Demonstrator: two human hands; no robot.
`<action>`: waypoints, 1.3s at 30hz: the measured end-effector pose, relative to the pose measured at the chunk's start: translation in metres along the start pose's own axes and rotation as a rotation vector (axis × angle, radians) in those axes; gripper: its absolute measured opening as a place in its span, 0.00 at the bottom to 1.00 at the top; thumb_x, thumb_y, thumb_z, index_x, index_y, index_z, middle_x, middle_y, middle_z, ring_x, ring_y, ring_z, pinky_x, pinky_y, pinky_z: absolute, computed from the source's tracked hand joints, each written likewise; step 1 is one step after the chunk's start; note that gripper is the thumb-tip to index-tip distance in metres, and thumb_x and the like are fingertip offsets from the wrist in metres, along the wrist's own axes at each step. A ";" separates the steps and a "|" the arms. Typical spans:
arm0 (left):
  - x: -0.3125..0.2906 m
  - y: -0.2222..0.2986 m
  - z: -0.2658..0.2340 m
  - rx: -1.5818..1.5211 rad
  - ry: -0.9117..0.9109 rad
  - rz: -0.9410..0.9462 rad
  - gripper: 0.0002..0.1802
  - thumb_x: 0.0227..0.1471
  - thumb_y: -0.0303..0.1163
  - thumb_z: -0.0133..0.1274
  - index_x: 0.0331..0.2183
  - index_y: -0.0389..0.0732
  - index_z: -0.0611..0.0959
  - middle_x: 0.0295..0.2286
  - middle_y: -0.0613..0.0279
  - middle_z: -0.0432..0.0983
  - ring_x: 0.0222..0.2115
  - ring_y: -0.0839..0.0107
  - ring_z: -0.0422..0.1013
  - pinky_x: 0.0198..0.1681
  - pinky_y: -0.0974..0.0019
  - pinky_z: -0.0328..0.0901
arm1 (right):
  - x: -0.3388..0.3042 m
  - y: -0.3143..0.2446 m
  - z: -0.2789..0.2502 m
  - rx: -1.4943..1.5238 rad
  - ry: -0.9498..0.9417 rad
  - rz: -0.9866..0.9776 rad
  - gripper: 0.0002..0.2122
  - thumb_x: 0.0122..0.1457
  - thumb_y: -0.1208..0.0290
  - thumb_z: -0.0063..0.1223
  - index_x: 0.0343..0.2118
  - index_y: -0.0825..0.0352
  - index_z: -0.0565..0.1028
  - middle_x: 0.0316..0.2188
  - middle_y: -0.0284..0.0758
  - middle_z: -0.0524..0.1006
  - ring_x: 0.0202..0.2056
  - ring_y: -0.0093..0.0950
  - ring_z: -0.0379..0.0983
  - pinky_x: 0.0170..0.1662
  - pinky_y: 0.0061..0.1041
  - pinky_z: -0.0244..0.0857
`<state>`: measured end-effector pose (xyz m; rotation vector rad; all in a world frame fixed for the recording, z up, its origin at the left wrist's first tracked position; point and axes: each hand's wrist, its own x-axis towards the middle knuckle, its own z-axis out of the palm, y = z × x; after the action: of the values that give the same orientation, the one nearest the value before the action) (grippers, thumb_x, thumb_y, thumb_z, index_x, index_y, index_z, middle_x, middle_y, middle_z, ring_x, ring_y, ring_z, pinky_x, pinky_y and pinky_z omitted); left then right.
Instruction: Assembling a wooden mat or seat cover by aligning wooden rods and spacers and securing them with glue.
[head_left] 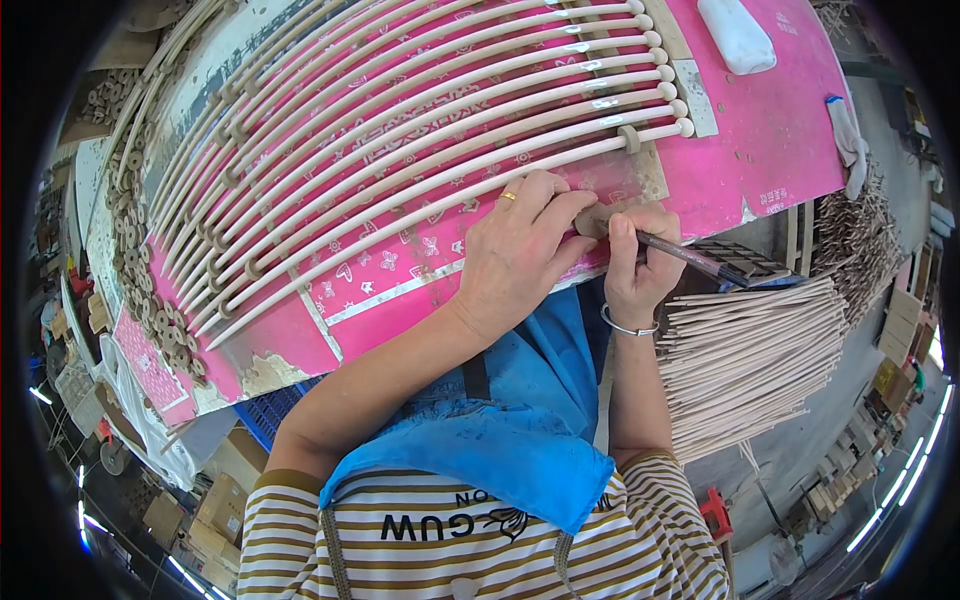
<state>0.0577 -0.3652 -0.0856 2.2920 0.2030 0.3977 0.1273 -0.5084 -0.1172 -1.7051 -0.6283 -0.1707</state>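
Note:
My right hand [642, 265] is closed around a slim, dark, pen-like tool [705, 262], whose rear end points right. My left hand [522, 245], with a gold ring on one finger, pinches a small brown piece [594, 221] between the hands. Fingers partly cover that piece, so I cannot tell its full shape. Just beyond my hands lies a row of slender wooden rods [450, 198] with ball ends at the right. The nearest rod carries a wooden ring [629, 139] close to its ball; other rings sit toward the rods' left ends. White smears mark several rods near the balls.
The rods rest on a pink-covered table [745, 155]. Many loose wooden rings [150, 305] line its left edge. A white bottle [737, 35] lies at the far right, and a cloth [850, 150] hangs over the right edge. Bundled rods [750, 350] are stacked below, right of my arm.

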 end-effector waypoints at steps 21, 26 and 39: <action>0.000 -0.001 0.003 -0.012 -0.003 0.002 0.25 0.40 0.30 0.70 0.44 0.44 0.83 0.39 0.61 0.73 0.40 0.62 0.74 0.37 0.62 0.71 | -0.008 0.007 -0.007 0.028 0.037 0.081 0.05 0.63 0.79 0.57 0.34 0.68 0.71 0.26 0.33 0.72 0.24 0.21 0.65 0.28 0.20 0.59; 0.003 0.001 0.000 -0.030 0.002 0.010 0.24 0.43 0.33 0.69 0.45 0.45 0.83 0.40 0.60 0.73 0.41 0.59 0.73 0.39 0.61 0.71 | 0.018 -0.016 -0.010 0.318 0.225 0.306 0.04 0.71 0.74 0.45 0.37 0.66 0.68 0.29 0.33 0.71 0.26 0.18 0.64 0.29 0.19 0.60; -0.002 -0.006 -0.037 -0.545 -0.288 -0.117 0.24 0.52 0.38 0.66 0.50 0.43 0.81 0.40 0.56 0.75 0.42 0.60 0.75 0.46 0.61 0.70 | 0.346 0.031 0.014 -0.673 -0.347 0.001 0.18 0.62 0.61 0.58 0.51 0.64 0.78 0.25 0.38 0.81 0.27 0.39 0.77 0.32 0.37 0.69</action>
<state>0.0429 -0.3363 -0.0672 1.7622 0.0699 0.0458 0.4301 -0.3901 0.0051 -2.4144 -0.8902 -0.0870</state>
